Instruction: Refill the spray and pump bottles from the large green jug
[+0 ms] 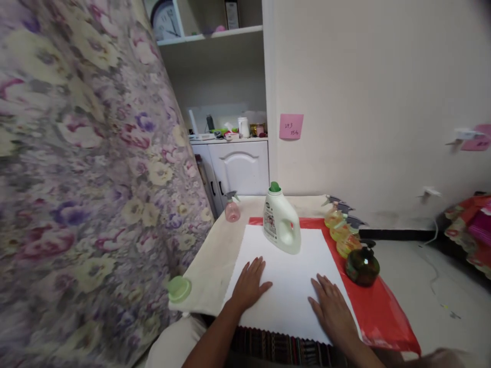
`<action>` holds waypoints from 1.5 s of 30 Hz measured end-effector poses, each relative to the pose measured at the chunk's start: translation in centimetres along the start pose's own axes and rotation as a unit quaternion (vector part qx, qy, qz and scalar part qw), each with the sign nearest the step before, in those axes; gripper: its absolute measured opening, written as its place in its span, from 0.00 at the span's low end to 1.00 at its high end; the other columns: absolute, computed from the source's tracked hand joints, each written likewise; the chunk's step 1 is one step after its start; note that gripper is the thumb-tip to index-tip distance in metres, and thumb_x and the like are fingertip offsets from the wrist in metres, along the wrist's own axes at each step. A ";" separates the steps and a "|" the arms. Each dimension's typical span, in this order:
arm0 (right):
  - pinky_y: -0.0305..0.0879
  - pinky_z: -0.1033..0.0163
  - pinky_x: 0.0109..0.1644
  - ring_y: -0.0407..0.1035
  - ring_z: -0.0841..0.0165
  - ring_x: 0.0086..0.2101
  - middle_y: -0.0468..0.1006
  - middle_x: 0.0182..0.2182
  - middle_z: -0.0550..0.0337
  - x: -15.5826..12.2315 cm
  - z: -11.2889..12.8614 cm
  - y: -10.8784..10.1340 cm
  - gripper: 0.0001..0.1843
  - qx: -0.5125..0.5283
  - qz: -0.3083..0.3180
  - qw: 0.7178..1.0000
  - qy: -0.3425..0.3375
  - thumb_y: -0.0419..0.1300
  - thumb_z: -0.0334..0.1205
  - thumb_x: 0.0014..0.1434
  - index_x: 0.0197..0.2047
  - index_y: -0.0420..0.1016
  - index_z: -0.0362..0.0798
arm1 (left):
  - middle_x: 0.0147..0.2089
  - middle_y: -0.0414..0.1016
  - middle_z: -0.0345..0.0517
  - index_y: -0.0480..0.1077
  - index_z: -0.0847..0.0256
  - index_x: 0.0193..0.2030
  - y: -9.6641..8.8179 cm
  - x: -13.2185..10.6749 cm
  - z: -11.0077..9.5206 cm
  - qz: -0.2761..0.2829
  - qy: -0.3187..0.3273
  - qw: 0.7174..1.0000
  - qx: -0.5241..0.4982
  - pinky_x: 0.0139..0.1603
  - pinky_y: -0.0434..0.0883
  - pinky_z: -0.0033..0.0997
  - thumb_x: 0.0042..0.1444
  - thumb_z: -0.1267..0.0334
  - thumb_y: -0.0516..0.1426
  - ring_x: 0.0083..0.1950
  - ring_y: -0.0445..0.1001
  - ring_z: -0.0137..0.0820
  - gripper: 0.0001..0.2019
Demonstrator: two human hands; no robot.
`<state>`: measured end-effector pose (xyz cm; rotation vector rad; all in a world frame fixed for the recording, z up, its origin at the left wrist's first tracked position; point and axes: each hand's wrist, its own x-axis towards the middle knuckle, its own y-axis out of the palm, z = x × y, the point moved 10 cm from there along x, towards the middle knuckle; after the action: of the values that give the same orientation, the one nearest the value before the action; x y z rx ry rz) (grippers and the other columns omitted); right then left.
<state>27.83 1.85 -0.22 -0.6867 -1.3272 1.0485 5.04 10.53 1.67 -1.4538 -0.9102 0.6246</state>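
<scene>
My left hand (250, 284) lies flat on a white sheet (288, 291) with zigzag edges, fingers spread. Flat on the sheet's right side rests my right hand (332, 309), its fingers also apart; neither hand holds anything. Beyond both hands, a pale green detergent jug (282, 225) with a side handle stands upright on the sheet's far part. A darker green spout shows at its uncapped mouth. The light green cap (179, 289) sits at the table's near left corner. Under the sheet is a red plastic covering (368, 306).
A pink spray bottle (232, 210) stands at the table's far left. Along the right edge are several yellow spray bottles (339, 231) and a dark green pump bottle (362, 266). A floral curtain (103, 168) hangs close on the left; a white cabinet (241, 168) is behind.
</scene>
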 end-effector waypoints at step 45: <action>0.62 0.44 0.60 0.61 0.51 0.61 0.66 0.62 0.46 1.2 1.3 2.4 0.31 0.068 0.005 0.988 -0.136 0.50 0.57 0.63 0.63 0.64 0.49 | 0.73 0.44 0.49 0.46 0.54 0.71 0.2 -0.9 -5.6 0.014 -0.088 0.996 -0.010 0.69 0.49 0.54 0.61 0.40 0.41 0.73 0.45 0.44 0.35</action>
<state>25.91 3.67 -1.65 -0.4584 -1.4699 1.2624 9.19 6.71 1.93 -1.4482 -1.0355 0.7755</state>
